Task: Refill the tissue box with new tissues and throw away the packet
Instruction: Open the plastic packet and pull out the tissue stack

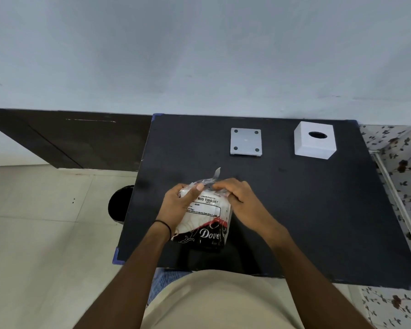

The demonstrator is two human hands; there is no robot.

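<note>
The packet point(203, 219) carried the only readable print. On its white label, just beside the left hand's point(178, 205) thumb and between the two hands, stood "BIG TISSUES" in bold capitals, with a small line above it that looked like "A Quality Product By". Below, toward the wrists, the black lower part bore "Dove" in white script. The label's finer lines were too small to read.

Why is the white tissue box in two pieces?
It's taken apart: the white cover stands far right, and its flat base plate lies separately beside it on the table.
</note>
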